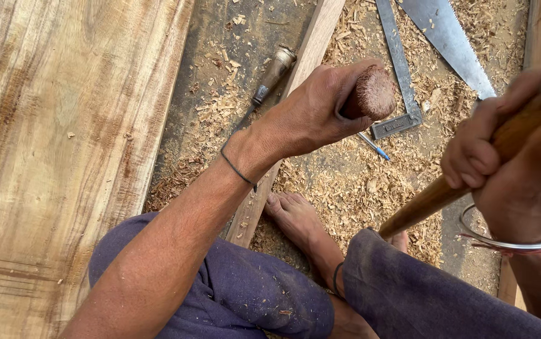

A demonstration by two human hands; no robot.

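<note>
A broad pale wooden plank [50, 157] fills the left of the view, its grain running away from the camera. Beside it, on the ground [220, 107], lies a thick scatter of wood shavings [358, 182]. A narrow wooden strip [311, 44] runs diagonally across the ground from the top of the view down under the person's left forearm and past the bare foot [298, 216], which rests just beside it. The person sits with knees in dark blue trousers [239, 295] at the bottom of the frame.

At the upper right lies a saw blade [449, 41], and just left of it a metal try square [399, 75], its stock lying close behind the left hand. Another chisel with a wooden handle [273, 72] lies on the ground just left of the strip, well apart from both hands.

The left hand [314, 116] is wrapped tight round a chisel handle [371, 94], whose rounded, battered brown end sticks out above the fingers; the blade is hidden below the hand, over the strip. The right hand [503, 157] is clenched on a wooden mallet handle [433, 194], raised to the right of the left hand and apart from the chisel; the handle slants down toward the knees, and the head is out of view. A metal bangle [512, 242] circles the right wrist and a thin dark band [236, 168] the left. A small blue pen [374, 147] lies in the shavings just below the left hand.
</note>
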